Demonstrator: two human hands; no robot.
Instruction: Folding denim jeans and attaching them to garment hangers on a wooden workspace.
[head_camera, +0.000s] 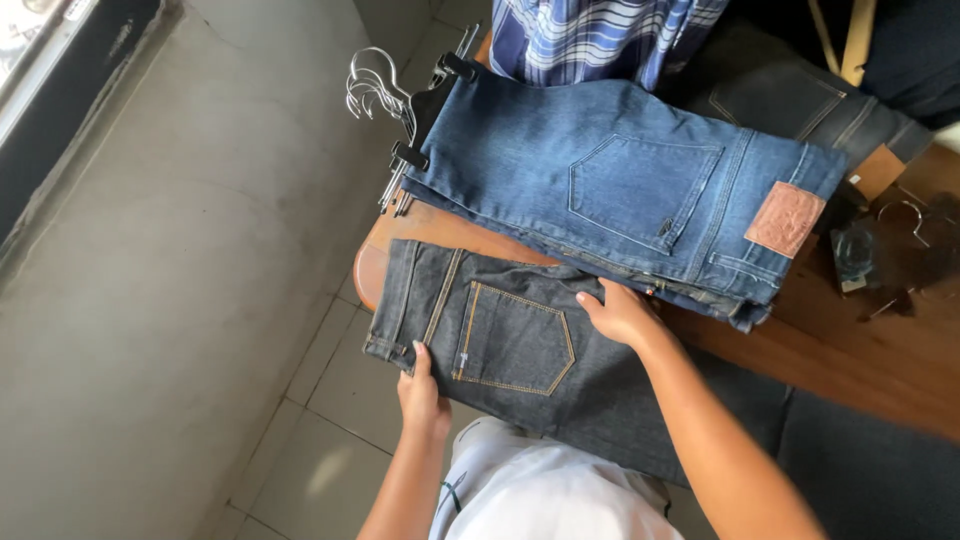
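Observation:
Dark grey jeans (510, 335) with yellow stitching on the back pocket lie across the near edge of a wooden table (850, 360), waistband to the left. My left hand (422, 393) grips the lower edge of the waistband end, thumb on top. My right hand (620, 313) rests flat on the upper edge of the grey jeans, just right of the pocket. Folded blue jeans (620, 180) with a brown leather patch lie on the table just beyond, partly over the grey pair.
Clip hangers (395, 105) with metal hooks stick out at the left end of the blue jeans. A striped blue cloth (590, 35) hangs at the top. More dark jeans (800, 105) lie at the back right. Tiled floor (330, 400) lies to the left.

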